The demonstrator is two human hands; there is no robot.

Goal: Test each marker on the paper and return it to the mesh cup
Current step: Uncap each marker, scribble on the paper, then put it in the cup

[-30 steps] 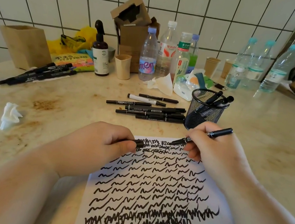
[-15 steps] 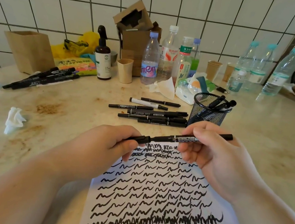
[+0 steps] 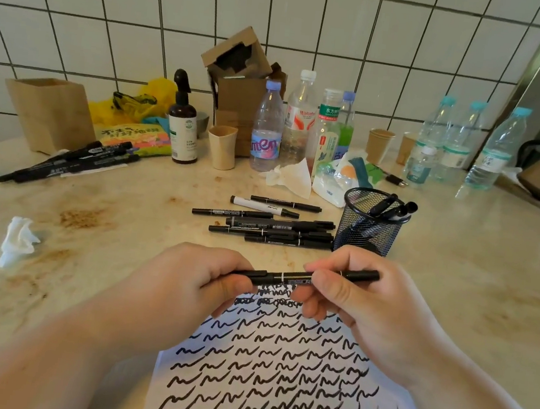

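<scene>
Stained bench (image 3: 98,218) first, spread wide under everything. Then the paper (image 3: 276,373), crowded with black squiggles, barely any bare patch left near the top edge. Beyond it the mesh cup (image 3: 368,230), upright, with a few markers leaning inside; just left of it a loose heap of markers (image 3: 269,226) lying flat, seemingly not yet tested. Left hand (image 3: 185,282) curled round the cap end of one marker (image 3: 290,277); right hand (image 3: 360,312) with fingers (image 3: 326,284) pinching the barrel. Held level above the top of the sheet, touching neither paper nor bench, cap apparently seated or nearly so.

Risks, judged from this: cap left half pressed, so a drying tip or ink on skin. Reach toward the cup passing close over the heap, so a sleeve or knuckle could scatter it. Cup light and crowded on one side; a marker dropped in at a slant could tip it or bounce out.
</scene>
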